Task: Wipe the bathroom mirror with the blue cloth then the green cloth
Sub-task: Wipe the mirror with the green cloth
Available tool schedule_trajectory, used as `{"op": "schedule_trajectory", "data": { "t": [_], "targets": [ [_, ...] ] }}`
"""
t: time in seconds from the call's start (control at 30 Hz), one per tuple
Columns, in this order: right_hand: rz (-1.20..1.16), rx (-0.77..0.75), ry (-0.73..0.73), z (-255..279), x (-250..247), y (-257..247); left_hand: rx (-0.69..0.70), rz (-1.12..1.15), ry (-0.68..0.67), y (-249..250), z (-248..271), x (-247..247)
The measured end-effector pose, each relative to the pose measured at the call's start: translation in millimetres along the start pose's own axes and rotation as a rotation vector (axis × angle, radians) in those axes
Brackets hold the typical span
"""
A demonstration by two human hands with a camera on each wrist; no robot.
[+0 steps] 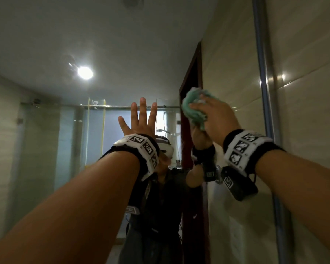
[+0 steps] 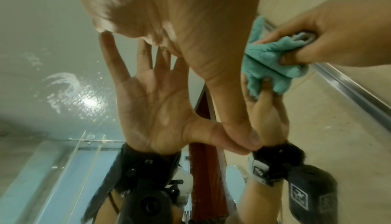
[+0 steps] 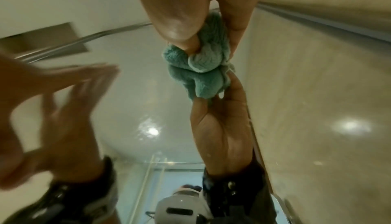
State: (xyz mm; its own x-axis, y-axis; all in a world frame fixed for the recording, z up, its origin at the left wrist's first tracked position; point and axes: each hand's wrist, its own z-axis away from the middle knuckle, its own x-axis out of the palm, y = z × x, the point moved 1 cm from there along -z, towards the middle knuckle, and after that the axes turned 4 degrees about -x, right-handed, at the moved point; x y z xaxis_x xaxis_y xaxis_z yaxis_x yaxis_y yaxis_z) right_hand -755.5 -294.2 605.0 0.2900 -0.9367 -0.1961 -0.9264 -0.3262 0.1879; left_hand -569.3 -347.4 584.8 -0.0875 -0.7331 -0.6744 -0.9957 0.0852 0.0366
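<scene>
Bunching a soft teal-green terry cloth [image 1: 193, 109] against the frameless bathroom mirror [image 1: 74, 44] near its right edge, the right hand [image 1: 215, 116] grips it tight; it looks light and squashable. The left hand [image 1: 141, 121] rests flat, fingers splayed.

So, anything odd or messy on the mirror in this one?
Yes. The left wrist view shows curved white smears and droplets on the mirror, left of the open left hand, so that patch isn't clean. The right hand grips the green cloth near the mirror's right edge. Nothing looks damaged.
</scene>
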Motion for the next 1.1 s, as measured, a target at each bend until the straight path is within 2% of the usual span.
{"op": "schedule_trajectory", "data": {
  "t": [0.07, 0.17, 0.23, 0.3, 0.37, 0.47, 0.53, 0.6, 0.67, 0.73, 0.8, 0.87, 0.97, 1.03, 1.1],
  "targets": [
    [0.05, 0.13, 0.0, 4.8, 1.9, 18.4, 0.004, 0.01, -0.009, 0.1, -1.7, 1.3],
    [-0.005, 0.173, 0.029, 22.4, 12.3, 7.9, 0.017, 0.004, -0.017, -1.8, -1.8, 0.8],
    [-0.043, 0.09, 0.014, 48.8, 21.8, -15.2, 0.017, 0.0, -0.007, -2.7, -2.2, 2.2],
    [-0.002, -0.088, -0.093, 86.7, 34.3, -37.0, 0.002, -0.012, 0.032, -1.8, -2.0, 5.7],
    [0.031, -0.173, -0.205, 118.6, 44.3, -41.1, -0.019, -0.002, 0.073, 1.7, 0.7, 5.4],
    [0.074, -0.22, -0.32, 111.3, 33.0, -26.5, 0.007, -0.008, 0.023, 9.2, 17.8, -0.6],
    [0.091, -0.12, -0.29, 90.5, 18.8, -6.6, 0.103, -0.051, -0.043, 17.9, 34.1, -1.3],
    [0.029, 0.064, -0.094, 69.0, 3.6, 19.8, 0.19, -0.091, -0.068, 25.3, 49.6, 8.2],
    [0.043, 0.231, -0.018, 58.3, -3.9, 34.4, 0.229, -0.117, -0.105, 28.5, 60.3, 23.2],
    [0.064, 0.255, 0.008, 63.7, 2.6, 35.5, 0.236, -0.119, -0.15, 27.7, 66.2, 37.1],
    [0.032, 0.193, -0.013, 87.3, 15.4, 25.6, 0.216, -0.096, -0.148, 27.2, 69.8, 48.8],
    [0.034, 0.053, -0.17, 123.3, 24.5, 12.7, 0.196, -0.083, -0.11, 29.0, 72.8, 54.5],
    [0.075, -0.171, -0.298, 163.0, 25.4, 9.3, 0.172, -0.092, -0.084, 32.1, 74.7, 55.2],
    [0.117, -0.219, -0.32, 163.5, 19.1, 10.9, 0.162, -0.089, -0.086, 34.1, 74.5, 54.9],
    [0.111, -0.202, -0.32, 151.2, 14.4, 15.4, 0.158, -0.095, -0.09, 34.6, 75.4, 53.8]
  ]
}}
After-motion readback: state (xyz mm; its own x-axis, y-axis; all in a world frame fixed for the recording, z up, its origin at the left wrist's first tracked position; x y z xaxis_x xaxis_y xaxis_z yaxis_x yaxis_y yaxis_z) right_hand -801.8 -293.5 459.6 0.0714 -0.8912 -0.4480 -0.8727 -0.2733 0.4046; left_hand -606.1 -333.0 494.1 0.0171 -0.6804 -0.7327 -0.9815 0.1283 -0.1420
